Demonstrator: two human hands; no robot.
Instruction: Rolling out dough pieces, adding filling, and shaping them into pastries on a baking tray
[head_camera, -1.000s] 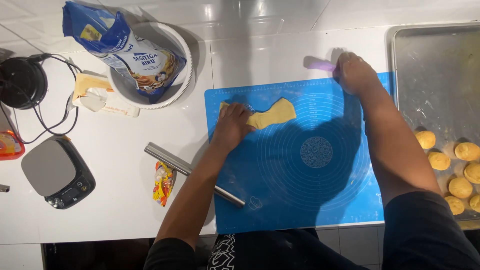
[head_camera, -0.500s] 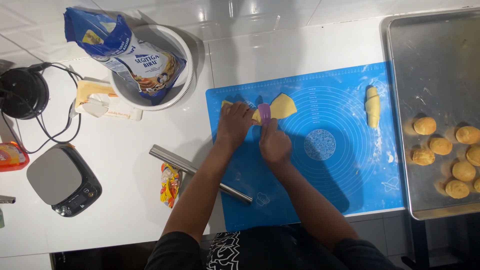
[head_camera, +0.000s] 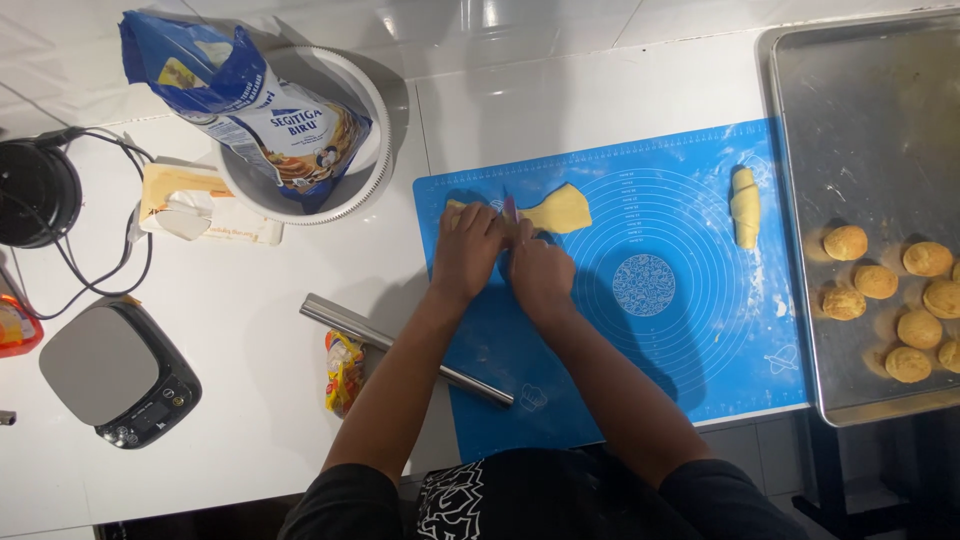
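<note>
A flat sheet of yellow dough (head_camera: 558, 211) lies at the upper left of a blue silicone baking mat (head_camera: 690, 330). My left hand (head_camera: 465, 252) presses down on the dough's left end. My right hand (head_camera: 540, 272) sits beside it and grips a small purple cutter (head_camera: 509, 208) whose edge stands on the dough between the two hands. A rolled piece of dough (head_camera: 745, 206) lies near the mat's upper right edge.
A metal baking tray (head_camera: 860, 120) at the right holds several round dough balls (head_camera: 876, 282). A steel rolling pin (head_camera: 400, 347) lies across the mat's left edge beside a small wrapper (head_camera: 344, 371). A flour bag in a white bowl (head_camera: 355, 190), a butter pack (head_camera: 190, 205) and a kitchen scale (head_camera: 115, 370) stand on the left.
My right hand came back from the mat's far right, where it left a rolled dough piece, and brought the purple cutter down onto the flat dough beside my left hand.
</note>
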